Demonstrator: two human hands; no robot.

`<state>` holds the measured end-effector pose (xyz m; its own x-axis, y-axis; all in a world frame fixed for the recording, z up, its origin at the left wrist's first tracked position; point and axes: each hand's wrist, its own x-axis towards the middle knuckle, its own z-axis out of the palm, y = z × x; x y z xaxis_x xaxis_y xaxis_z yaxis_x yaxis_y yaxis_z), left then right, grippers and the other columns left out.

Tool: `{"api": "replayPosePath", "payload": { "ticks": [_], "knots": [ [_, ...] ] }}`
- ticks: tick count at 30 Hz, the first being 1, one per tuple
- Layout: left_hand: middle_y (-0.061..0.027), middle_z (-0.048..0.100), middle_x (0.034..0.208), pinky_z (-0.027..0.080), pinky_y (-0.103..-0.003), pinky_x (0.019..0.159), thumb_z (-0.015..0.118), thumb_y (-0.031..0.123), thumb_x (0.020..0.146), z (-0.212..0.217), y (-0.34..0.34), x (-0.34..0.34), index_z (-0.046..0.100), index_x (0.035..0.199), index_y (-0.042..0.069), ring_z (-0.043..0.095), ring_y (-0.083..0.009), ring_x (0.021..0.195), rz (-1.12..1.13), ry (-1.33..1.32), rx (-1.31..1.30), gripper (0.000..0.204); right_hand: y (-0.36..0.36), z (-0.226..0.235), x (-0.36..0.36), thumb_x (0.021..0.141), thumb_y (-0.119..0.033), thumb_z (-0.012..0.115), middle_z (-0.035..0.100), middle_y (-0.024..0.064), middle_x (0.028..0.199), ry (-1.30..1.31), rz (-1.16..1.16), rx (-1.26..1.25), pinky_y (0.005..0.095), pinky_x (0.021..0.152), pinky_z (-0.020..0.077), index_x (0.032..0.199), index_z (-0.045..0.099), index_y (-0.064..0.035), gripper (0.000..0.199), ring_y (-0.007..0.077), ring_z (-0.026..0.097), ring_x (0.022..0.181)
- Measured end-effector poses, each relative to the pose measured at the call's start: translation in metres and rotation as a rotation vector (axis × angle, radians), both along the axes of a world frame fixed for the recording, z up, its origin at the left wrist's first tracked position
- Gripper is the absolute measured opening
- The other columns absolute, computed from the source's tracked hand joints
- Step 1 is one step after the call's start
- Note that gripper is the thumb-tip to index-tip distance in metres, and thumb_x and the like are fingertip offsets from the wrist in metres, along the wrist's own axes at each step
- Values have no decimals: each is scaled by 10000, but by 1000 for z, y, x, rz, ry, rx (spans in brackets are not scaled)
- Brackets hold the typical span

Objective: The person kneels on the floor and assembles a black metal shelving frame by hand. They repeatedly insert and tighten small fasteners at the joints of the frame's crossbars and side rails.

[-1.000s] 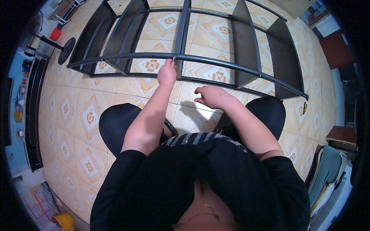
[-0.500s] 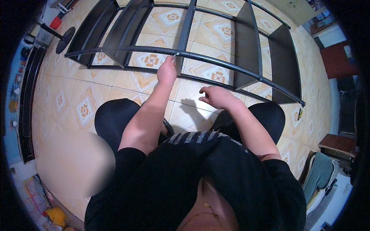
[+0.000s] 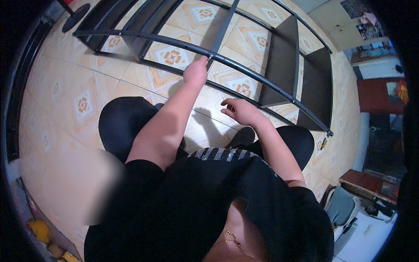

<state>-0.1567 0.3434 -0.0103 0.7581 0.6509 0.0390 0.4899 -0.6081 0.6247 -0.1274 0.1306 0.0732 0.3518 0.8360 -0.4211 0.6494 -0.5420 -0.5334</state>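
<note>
A black shelving rack lies on its side on the tiled floor, its long front tube [image 3: 255,76] running across in front of me. My left hand [image 3: 196,72] reaches up to this tube where a middle shelf board [image 3: 225,28] meets it. Its fingertips are pinched together beside a small shiny metal piece [image 3: 211,56] at the joint; what exactly they grip is too small to make out. Nearer to me, my right hand [image 3: 245,112] hangs above the floor, apart from the rack. Its fingers are loosely bent and separated from the thumb, with nothing in them.
A small yellow and black tool [image 3: 323,143] lies on the floor by the rack's right end. A round black base [image 3: 76,18] stands beyond its left end. Brown furniture [image 3: 379,97] and a grey-green padded item [image 3: 341,205] are along the right side.
The view has shifted and turned a little, so the rack appears tilted. My left hand stays at the same joint. My right hand keeps its bent shape above the floor.
</note>
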Motion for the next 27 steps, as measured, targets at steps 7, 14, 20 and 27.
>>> {"api": "replayPosePath", "payload": {
  "ticks": [7, 14, 20, 27],
  "knots": [
    [-165, 657, 845, 497, -486, 704, 428, 169, 913, 13, -1, -1, 569, 990, 105, 645, -358, 826, -9, 25, 19, 173, 47, 0, 26, 868, -306, 597, 662, 176, 837, -135, -232, 295, 386, 710, 504, 951, 672, -56, 275, 322, 646, 782],
    [-150, 653, 884, 511, -462, 723, 440, 84, 868, 13, 3, -2, 575, 977, 90, 645, -338, 846, -57, 61, 29, 174, 98, -11, 39, 816, -195, 648, 664, 127, 816, -319, -368, 453, 361, 672, 504, 945, 695, -96, 169, 277, 637, 728],
    [-175, 647, 885, 493, -474, 710, 491, 194, 892, 2, 8, 1, 616, 952, 99, 623, -375, 833, -31, -77, -12, 168, 122, -40, 62, 738, -150, 655, 639, 92, 794, -591, -134, 555, 402, 690, 503, 892, 713, -144, 164, 295, 618, 781],
    [-93, 667, 826, 511, -332, 665, 590, 203, 884, -10, 18, 9, 641, 956, 54, 638, -219, 744, 174, -360, -625, 174, 135, -46, 82, 759, -141, 626, 637, 96, 761, -738, 114, 562, 385, 708, 498, 774, 685, -90, 79, 286, 614, 746]
  ]
}}
